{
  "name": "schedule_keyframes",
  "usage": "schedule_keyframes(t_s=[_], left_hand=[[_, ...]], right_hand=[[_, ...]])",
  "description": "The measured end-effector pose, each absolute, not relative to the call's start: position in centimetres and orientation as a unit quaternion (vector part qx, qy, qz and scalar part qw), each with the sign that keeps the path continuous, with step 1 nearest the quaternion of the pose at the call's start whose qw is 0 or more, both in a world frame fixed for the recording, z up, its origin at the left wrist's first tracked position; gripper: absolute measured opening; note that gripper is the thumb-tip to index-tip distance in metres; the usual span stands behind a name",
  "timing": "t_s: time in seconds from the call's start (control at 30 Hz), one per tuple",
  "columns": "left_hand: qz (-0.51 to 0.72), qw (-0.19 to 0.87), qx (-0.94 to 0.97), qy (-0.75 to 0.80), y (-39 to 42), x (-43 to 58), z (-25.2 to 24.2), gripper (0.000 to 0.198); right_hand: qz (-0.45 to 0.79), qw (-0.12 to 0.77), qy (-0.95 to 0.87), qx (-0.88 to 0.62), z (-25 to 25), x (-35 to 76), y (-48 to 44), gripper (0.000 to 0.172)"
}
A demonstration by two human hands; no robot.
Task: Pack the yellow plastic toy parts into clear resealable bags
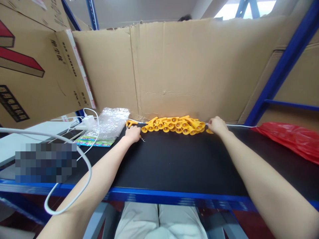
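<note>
Across the back of the black tabletop lies a pile of yellow funnel-ended plastic pieces [171, 124], their round mouths facing me, with small metal tips inside. At the pile's left end, my left hand [133, 133] is closed. A yellow branched handle [131, 123] shows above it, and a spiral metal screw [143, 139] pokes out below, looking like a corkscrew; the fingers hide its middle. My right hand [216, 125] is by the pile's right end, its fingers pinched on a single yellow funnel-ended piece [209, 131], mostly covered by the hand.
A tall cardboard sheet [179, 69] stands behind the table. To the left are a clear plastic bag [112, 121], a white charger [88, 122] and a looping white cable [87, 162] crossing over my left forearm. A red plastic bag [289, 139] lies at right.
</note>
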State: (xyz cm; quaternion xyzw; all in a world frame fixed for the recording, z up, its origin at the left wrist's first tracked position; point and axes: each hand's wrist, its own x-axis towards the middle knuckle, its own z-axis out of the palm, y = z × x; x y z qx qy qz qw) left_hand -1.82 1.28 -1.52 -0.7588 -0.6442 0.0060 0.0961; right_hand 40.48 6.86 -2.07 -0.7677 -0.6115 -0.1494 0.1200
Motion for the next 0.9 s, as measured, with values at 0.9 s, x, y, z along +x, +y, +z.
schedule_keyframes(t_s=[0.9], left_hand=[[-0.036,0.049,-0.792,-0.607,0.2,-1.6,0.6,0.034]], right_hand=[[-0.157,0.319,-0.604,-0.713,0.9,35.4,1.7,0.033]])
